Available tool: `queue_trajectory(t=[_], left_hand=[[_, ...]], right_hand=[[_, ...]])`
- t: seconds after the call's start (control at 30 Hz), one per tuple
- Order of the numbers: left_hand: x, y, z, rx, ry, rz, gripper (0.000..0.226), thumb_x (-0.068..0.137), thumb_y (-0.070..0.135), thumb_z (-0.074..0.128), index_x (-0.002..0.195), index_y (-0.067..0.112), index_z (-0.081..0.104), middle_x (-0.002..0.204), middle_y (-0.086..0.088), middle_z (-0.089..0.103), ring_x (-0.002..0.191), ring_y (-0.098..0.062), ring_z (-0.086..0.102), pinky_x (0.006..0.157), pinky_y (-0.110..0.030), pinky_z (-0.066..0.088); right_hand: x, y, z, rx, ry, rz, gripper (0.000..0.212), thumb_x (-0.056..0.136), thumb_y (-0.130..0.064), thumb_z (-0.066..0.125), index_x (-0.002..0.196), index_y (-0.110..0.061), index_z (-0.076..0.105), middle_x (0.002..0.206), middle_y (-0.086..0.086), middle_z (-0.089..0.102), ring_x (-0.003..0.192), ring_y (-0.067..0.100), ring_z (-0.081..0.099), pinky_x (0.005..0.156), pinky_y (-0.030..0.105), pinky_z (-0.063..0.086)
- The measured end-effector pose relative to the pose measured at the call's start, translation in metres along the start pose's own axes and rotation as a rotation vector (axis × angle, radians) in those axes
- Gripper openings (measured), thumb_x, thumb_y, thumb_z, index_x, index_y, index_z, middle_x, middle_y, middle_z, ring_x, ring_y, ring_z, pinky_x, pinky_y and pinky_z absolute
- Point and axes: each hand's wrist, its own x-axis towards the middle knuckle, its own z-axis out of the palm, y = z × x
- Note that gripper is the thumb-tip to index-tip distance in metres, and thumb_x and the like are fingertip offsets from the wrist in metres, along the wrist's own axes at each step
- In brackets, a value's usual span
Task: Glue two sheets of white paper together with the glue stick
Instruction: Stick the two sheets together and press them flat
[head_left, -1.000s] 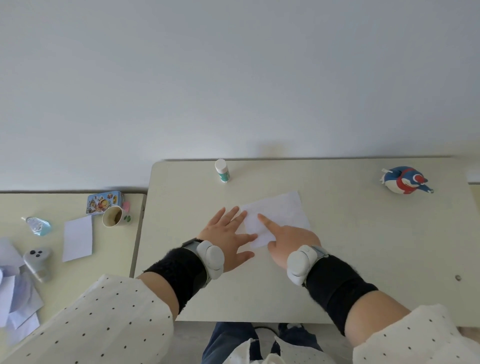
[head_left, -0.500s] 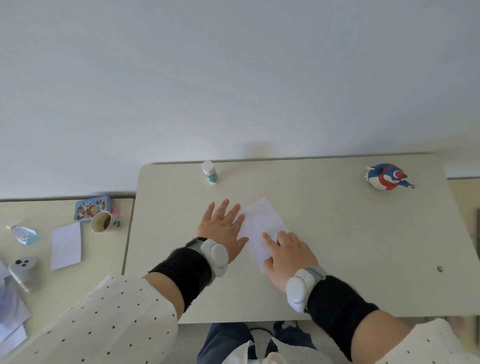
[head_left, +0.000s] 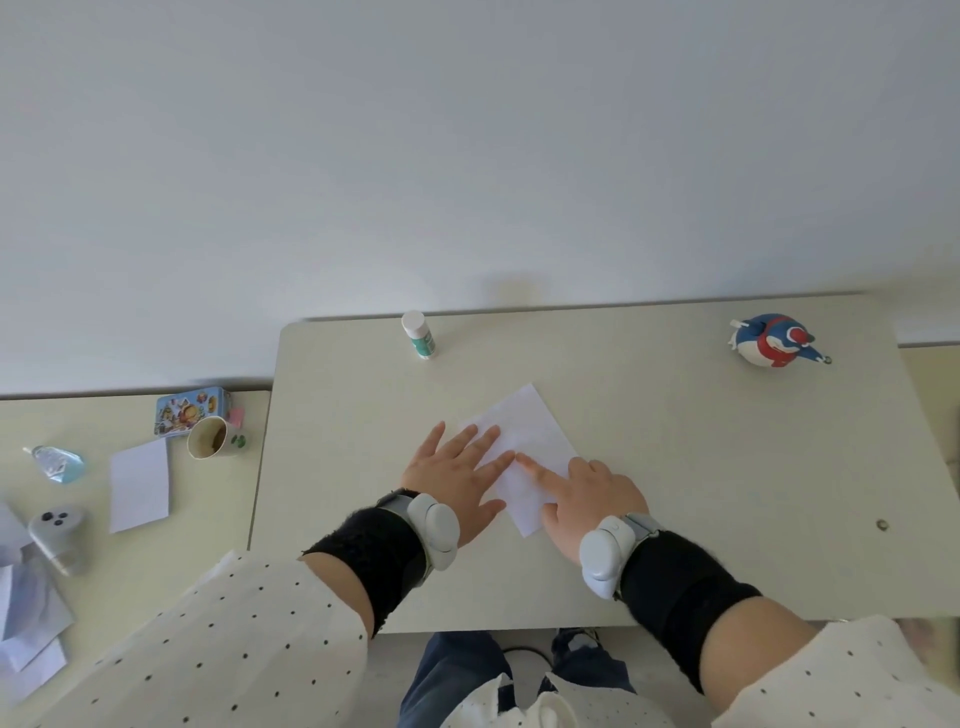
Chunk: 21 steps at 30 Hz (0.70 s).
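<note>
Left hand: the left hand lay flat with fingers straight and spread, its fingertips pressing the left edge of the white paper; it gripped nothing.
Right hand: the right hand rested on the near part of the paper, its index finger stretched out and pressing the sheet, the other fingers loosely curled, with nothing held.
White paper: it lay flat on the tabletop, turned at an angle, one corner pointing away from the person; whether it was one sheet or two stacked could not be told.
Glue stick: the glue stick stood upright with its white cap on, near the far edge of the tabletop, well apart from the paper and both hands.
Toy: a blue, red and white figure sat at the far right corner.
Side table: a second table on the left held a paper cup, a printed tin, a white slip and a grey device.
</note>
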Motion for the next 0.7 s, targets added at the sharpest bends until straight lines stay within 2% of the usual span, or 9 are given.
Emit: queue_trajectory(t=[0.13,0.33,0.57,0.7], left_hand=[[0.0,0.0,0.0,-0.004,-0.001,0.001,0.064,0.094,0.06,0.026,0.15,0.039,0.005,0.16,0.006,-0.004,0.147,-0.018,-0.004,0.112,-0.045,-0.016],[0.0,0.001,-0.001,-0.01,-0.015,-0.014,0.062,0.094,0.061,0.023,0.149,0.04,0.006,0.16,0.008,-0.005,0.147,-0.017,-0.004,0.111,-0.046,-0.018],[-0.004,0.003,-0.003,-0.037,-0.011,-0.046,0.062,0.093,0.063,0.023,0.149,0.042,0.005,0.16,0.008,-0.002,0.147,-0.017,-0.001,0.113,-0.05,-0.016],[-0.008,0.009,-0.004,-0.004,-0.022,-0.075,0.068,0.091,0.067,0.02,0.149,0.04,0.001,0.16,0.004,0.004,0.145,-0.022,0.006,0.112,-0.051,-0.019]], right_hand=[[0.003,0.005,-0.005,0.037,-0.023,0.042,0.058,0.095,-0.035,0.022,0.138,-0.061,-0.008,0.106,0.0,0.046,0.095,0.02,0.042,0.078,0.034,0.038],[0.003,0.029,-0.012,0.114,-0.045,0.148,0.059,0.094,-0.035,0.024,0.136,-0.064,-0.005,0.096,-0.003,0.038,0.088,0.018,0.036,0.07,0.032,0.036],[0.009,0.038,-0.017,0.131,-0.053,0.235,0.061,0.092,-0.034,0.024,0.139,-0.06,-0.004,0.103,-0.001,0.043,0.091,0.019,0.04,0.071,0.032,0.038],[0.01,0.035,-0.021,0.097,-0.033,0.218,0.063,0.091,-0.034,0.025,0.141,-0.056,-0.007,0.098,-0.001,0.039,0.089,0.019,0.039,0.07,0.031,0.037]])
